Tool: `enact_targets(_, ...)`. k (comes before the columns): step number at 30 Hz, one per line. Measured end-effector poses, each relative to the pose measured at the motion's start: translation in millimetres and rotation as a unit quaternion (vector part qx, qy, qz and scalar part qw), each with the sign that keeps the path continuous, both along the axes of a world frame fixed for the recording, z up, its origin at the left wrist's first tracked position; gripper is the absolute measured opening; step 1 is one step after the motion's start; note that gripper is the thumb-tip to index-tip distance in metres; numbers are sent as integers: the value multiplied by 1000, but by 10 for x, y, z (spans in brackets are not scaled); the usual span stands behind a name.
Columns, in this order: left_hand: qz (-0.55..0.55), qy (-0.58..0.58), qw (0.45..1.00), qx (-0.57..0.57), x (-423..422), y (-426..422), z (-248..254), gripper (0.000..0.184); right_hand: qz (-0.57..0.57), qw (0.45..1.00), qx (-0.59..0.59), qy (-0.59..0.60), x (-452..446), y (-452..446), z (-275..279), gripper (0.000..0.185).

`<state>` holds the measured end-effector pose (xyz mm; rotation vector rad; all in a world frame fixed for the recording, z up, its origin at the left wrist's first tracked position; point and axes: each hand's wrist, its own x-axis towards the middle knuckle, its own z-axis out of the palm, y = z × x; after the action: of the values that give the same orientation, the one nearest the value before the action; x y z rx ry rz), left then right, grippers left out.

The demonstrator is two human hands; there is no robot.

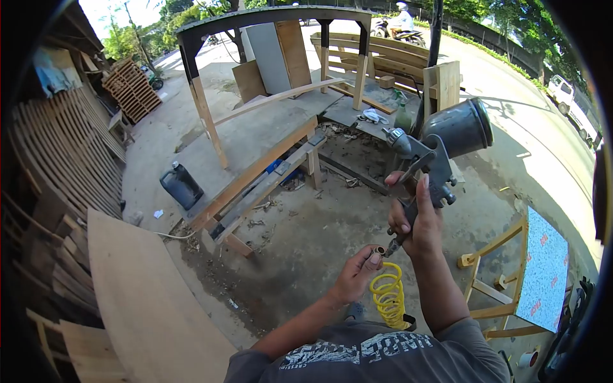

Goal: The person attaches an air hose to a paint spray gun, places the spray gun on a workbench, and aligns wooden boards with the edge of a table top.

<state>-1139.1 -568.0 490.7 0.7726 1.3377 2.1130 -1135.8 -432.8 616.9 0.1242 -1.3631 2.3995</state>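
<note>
In my right hand (424,223) is a spray gun (439,167), gripped round its handle and tilted with its cup up and to the right. The gun's dark grey cup (456,129) is the largest part of it. My left hand (355,276) pinches a small metal hose coupler (378,251), whose round open end faces up. This coupler sits right by the lower tip of the gun's handle; whether they touch I cannot tell. Below the hands hangs a yellow coiled air hose (388,297); its join to the coupler is hidden.
Ahead stands a wooden table frame (274,18) with a low bench frame (268,179) before it. A dark jug (182,185) is at left, near a large plywood sheet (150,287). At right is a blue-topped wooden frame (543,271). A green spray bottle (403,118) stands behind the gun.
</note>
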Motion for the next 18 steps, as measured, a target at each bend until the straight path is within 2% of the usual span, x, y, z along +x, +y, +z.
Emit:
enact_targets(7, -9, 27, 999, -16, -662, 192, 116, 32, 10, 1000, -24, 6, -747, 183, 90, 46)
enact_targets(12, -11, -45, 999, 3, -1206, 162, 27, 33, 9, 1000, -6, 8, -1324, 66, 95, 44)
enact_targets(14, -20, -34, 999, 9, -1534, 123, -11, 33, 21, 1000, -1, 9, -1644, 53, 22, 44)
enact_targets(18, -52, -30, 997, 44, -2165, 20, -130, 33, -29, 1000, 10, -3, -2255, -257, 111, 46)
